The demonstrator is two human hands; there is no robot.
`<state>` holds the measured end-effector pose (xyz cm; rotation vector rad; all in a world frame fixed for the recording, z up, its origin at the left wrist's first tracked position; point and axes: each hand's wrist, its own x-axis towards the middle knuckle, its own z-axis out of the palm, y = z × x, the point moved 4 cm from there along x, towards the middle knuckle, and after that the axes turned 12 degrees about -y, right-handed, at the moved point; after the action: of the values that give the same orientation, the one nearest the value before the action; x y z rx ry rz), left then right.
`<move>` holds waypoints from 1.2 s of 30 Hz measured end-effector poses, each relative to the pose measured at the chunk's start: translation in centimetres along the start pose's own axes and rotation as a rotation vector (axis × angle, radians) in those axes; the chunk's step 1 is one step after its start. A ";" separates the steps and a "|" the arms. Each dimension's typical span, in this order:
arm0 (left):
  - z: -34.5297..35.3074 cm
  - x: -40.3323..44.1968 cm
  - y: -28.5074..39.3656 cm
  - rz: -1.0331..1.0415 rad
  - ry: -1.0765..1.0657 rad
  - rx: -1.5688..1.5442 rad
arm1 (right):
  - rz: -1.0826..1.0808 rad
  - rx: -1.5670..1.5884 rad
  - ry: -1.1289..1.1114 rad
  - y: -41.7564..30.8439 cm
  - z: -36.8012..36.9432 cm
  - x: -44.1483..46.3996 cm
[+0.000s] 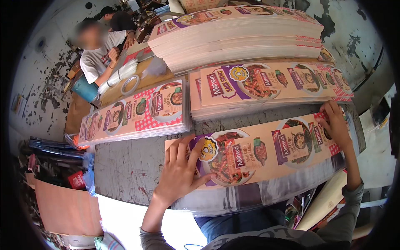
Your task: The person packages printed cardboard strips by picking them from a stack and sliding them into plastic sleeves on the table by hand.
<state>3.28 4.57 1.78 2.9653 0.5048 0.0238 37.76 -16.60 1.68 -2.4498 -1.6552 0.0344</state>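
A long printed cardboard strip [266, 146] with food pictures and "Mahsuri" lettering lies in front of me, on top of clear plastic sleeves [246, 199] at the table's front edge. My left hand [179, 168] rests on the strip's left end, fingers spread over the print and thumb along its near edge. At the strip's right end, my right hand [336, 125] grips the edge with bent fingers; part of that end is hidden beneath it. Just behind lies a stack of similar printed strips [271, 85]. To the left is a pile of strips in glossy plastic [137, 112].
A tall stack of printed card [237, 41] stands at the back. A tape roll [130, 85] and a bundle of white strips [121, 73] lie at the back left. Two people are beyond, one in a white shirt [102, 54]. The grey table [125, 166] is scratched.
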 end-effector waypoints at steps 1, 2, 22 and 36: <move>0.0 0.2 0.0 -0.009 0.018 -0.022 | -0.002 -0.002 -0.003 -0.6 0.0 -0.3; 0.2 0.3 0.0 -0.010 0.015 -0.026 | -0.030 -0.038 0.057 -1.4 -0.1 -0.7; 0.6 1.1 -0.7 -0.016 0.066 -0.072 | -0.070 0.061 0.079 -2.6 0.4 -0.5; 0.7 1.2 -1.1 0.053 0.132 -0.193 | -0.040 0.127 0.103 -2.1 0.9 -0.5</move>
<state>4.04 5.86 0.90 2.7992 0.4132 0.2606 35.52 -16.14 1.14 -2.2845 -1.6066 0.0074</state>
